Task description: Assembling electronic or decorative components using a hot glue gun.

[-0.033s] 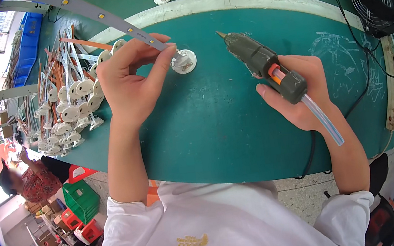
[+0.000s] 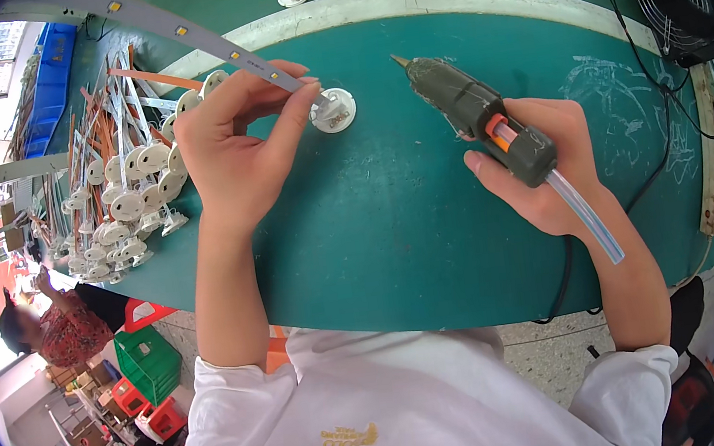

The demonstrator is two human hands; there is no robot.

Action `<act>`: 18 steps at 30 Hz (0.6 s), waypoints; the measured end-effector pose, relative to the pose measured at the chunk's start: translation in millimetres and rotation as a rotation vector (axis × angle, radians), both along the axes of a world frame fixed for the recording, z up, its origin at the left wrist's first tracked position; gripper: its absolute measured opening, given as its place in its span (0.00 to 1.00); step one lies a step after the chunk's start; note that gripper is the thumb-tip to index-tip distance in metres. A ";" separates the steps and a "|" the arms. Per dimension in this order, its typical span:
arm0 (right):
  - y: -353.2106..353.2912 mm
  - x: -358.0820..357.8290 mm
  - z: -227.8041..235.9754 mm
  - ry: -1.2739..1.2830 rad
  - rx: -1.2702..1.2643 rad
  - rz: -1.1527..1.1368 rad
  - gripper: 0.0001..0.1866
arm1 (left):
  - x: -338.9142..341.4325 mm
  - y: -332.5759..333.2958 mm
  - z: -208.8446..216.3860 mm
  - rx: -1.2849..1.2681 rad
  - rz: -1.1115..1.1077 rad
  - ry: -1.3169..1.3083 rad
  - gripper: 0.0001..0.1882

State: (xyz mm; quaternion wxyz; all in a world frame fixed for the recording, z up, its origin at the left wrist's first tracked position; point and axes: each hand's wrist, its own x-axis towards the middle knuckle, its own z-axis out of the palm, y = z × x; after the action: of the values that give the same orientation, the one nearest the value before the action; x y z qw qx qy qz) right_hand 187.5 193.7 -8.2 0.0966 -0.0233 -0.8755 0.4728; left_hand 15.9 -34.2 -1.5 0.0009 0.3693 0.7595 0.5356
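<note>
Hardly anything has been shifted since the earlier frame; both hands are held in nearly the same places. Gold lettering is borne by the white cloth shirt [image 2: 414,394], and small dark printing, too tiny to be read, is seen on the flat pale-grey strip [image 2: 182,30] dotted with yellow square chips. Its lower end is pinched between thumb and fingers of the left hand [image 2: 237,153], beside a round white disc [image 2: 333,111] over the green surface [image 2: 376,230]. By the right hand [image 2: 550,163], fingers wrapped round it, a dark olive glue gun [image 2: 457,95] with orange trim is gripped, its nozzle pointed up-left, a clear glue stick [image 2: 586,217] protruding behind.
</note>
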 end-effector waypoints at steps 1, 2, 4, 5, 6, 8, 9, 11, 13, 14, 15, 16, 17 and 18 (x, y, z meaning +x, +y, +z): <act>-0.2 -0.5 -0.7 0.008 0.004 0.001 0.12 | 0.6 0.8 0.6 -0.007 -0.001 0.020 0.09; -0.6 -0.9 -1.6 0.016 0.008 0.002 0.12 | 0.9 1.4 0.8 -0.014 -0.001 0.040 0.08; -1.6 -0.7 -1.5 0.036 -0.004 -0.002 0.12 | 1.4 2.5 1.2 -0.041 -0.014 0.050 0.07; -2.1 -0.5 -1.5 0.058 -0.013 -0.004 0.12 | 1.7 3.0 1.3 -0.066 -0.024 0.062 0.06; -2.2 -0.2 -2.0 0.056 -0.016 -0.006 0.12 | 2.1 3.2 1.4 -0.068 -0.027 0.061 0.06; -2.1 0.4 -3.0 0.076 -0.020 -0.008 0.11 | 3.5 3.2 1.6 -0.082 -0.012 0.025 0.05; -2.1 0.3 -2.8 0.075 -0.022 -0.011 0.11 | 4.0 2.8 1.9 -0.084 -0.014 0.024 0.05; -1.6 -0.4 -2.2 0.110 0.002 0.010 0.10 | 4.7 2.2 2.3 -0.122 -0.017 0.064 0.05; -2.0 -0.7 -2.6 0.116 -0.001 0.009 0.10 | 2.8 2.1 4.1 -0.127 -0.024 0.061 0.05; -2.4 -0.6 -3.0 0.123 -0.002 0.010 0.10 | 2.3 2.0 4.7 -0.130 -0.030 0.060 0.05; -2.7 -0.6 -3.3 0.122 -0.002 0.009 0.10 | 1.9 2.0 5.2 -0.131 -0.031 0.059 0.05; -3.1 -0.8 -3.7 0.122 -0.005 0.009 0.10 | 1.4 1.7 5.5 -0.142 -0.029 0.059 0.05; -3.8 -1.0 -4.0 0.122 -0.007 0.010 0.10 | 0.9 1.2 5.5 -0.152 -0.027 0.060 0.05; -4.0 -1.7 -3.8 0.122 -0.007 0.011 0.10 | 0.8 0.7 5.0 -0.152 -0.026 0.060 0.05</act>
State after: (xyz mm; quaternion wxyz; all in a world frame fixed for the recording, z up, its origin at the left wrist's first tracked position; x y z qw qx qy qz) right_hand 185.8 189.7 -12.0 0.1471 0.0098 -0.8666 0.4768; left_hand 16.7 -33.5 3.5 0.0129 0.3938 0.7928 0.4651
